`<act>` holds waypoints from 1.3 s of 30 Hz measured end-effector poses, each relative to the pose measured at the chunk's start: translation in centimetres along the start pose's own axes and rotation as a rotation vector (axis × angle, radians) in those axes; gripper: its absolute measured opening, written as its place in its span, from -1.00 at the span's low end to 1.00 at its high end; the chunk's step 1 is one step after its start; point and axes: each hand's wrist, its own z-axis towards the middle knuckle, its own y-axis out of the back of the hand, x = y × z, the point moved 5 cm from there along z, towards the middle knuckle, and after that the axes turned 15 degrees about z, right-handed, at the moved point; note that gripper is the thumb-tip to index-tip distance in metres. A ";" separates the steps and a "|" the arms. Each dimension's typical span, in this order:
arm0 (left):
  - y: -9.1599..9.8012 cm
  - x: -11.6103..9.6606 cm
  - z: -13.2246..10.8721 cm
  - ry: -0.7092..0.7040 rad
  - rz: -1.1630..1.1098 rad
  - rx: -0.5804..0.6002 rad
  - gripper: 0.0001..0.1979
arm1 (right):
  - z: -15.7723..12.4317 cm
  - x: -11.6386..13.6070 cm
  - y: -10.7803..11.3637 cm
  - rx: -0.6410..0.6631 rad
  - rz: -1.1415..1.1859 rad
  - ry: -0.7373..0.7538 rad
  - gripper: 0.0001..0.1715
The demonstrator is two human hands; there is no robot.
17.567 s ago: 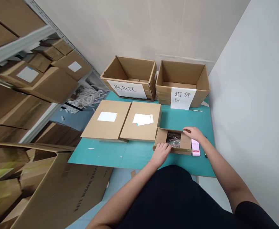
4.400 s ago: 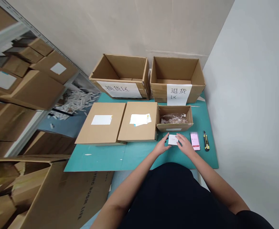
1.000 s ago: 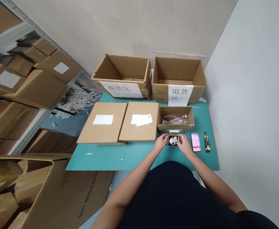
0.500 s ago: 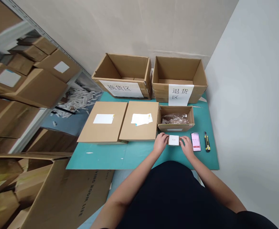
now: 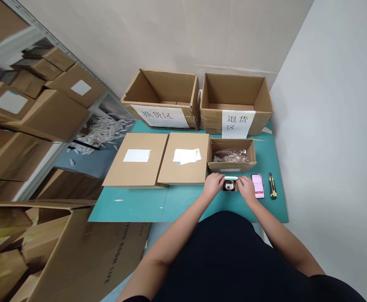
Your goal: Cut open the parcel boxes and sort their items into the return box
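A small white product box sits on the teal table just in front of me, with its lid raised and a dark round item showing inside. My left hand grips the box's left side. My right hand holds its right side, fingers at the lid. Right behind it stands an open brown carton with crinkled clear wrapping inside.
Two flat closed cartons with white labels lie to the left. Two big open cartons with paper signs stand at the back. A phone and a yellow utility knife lie at the right. Shelves of boxes fill the left.
Half a second ago the small white box was closed between my hands; now its lid is lifted again and the dark item inside shows. My hands stayed at its sides.
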 end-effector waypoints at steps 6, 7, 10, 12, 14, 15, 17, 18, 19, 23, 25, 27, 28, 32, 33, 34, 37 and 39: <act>-0.8 0.3 1.9 0.122 -0.094 -0.009 -0.72 | 0.2 0.9 0.3 0.035 -0.036 0.084 -0.61; -0.9 0.4 2.0 0.123 -0.098 -0.008 -0.74 | 0.1 1.1 0.4 0.063 -0.054 0.106 -0.65; -1.3 0.7 2.0 0.138 -0.125 -0.005 -0.76 | 0.1 2.1 0.4 0.203 -0.122 0.196 -0.76; -1.5 0.9 2.0 0.154 -0.151 0.000 -0.75 | 0.3 3.1 0.3 0.339 -0.181 0.267 -0.77; -1.6 1.1 2.0 0.163 -0.184 0.007 -0.75 | 0.7 4.1 0.2 0.488 -0.252 0.328 -0.73; -1.7 1.1 2.0 0.166 -0.202 0.011 -0.75 | 0.9 4.6 0.0 0.550 -0.290 0.350 -0.71; -1.8 1.1 2.1 0.172 -0.239 0.020 -0.75 | 1.3 5.5 -0.3 0.643 -0.366 0.388 -0.67; -1.9 1.1 2.1 0.177 -0.258 0.024 -0.74 | 1.4 5.9 -0.5 0.675 -0.404 0.403 -0.64; -2.0 1.1 2.1 0.182 -0.277 0.029 -0.74 | 1.6 6.2 -0.7 0.702 -0.442 0.412 -0.61; -2.4 1.1 2.0 0.185 -0.347 0.052 -0.73 | 2.1 6.9 -1.8 0.754 -0.619 0.336 -0.52; -2.5 1.1 1.9 0.183 -0.373 0.059 -0.73 | 2.2 7.2 -2.4 0.766 -0.676 0.291 -0.53; -2.6 1.2 1.8 0.186 -0.390 0.061 -0.72 | 2.2 7.4 -3.0 0.778 -0.699 0.279 -0.54; -2.6 1.2 1.8 0.188 -0.395 0.060 -0.72 | 2.3 7.5 -3.3 0.781 -0.704 0.278 -0.55; -2.7 1.4 1.8 0.195 -0.403 0.046 -0.74 | 2.6 7.6 -4.1 0.794 -0.725 0.276 -0.58; -2.7 1.4 1.9 0.196 -0.402 0.042 -0.74 | 2.7 7.6 -4.2 0.798 -0.726 0.282 -0.59; -2.7 1.5 1.9 0.196 -0.401 0.037 -0.75 | 2.8 7.6 -4.2 0.803 -0.724 0.290 -0.59; -2.8 1.5 1.8 0.192 -0.394 0.028 -0.76 | 2.8 7.5 -3.9 0.820 -0.709 0.324 -0.59; -2.7 1.4 1.7 0.188 -0.389 0.025 -0.77 | 2.8 7.4 -3.6 0.830 -0.696 0.346 -0.57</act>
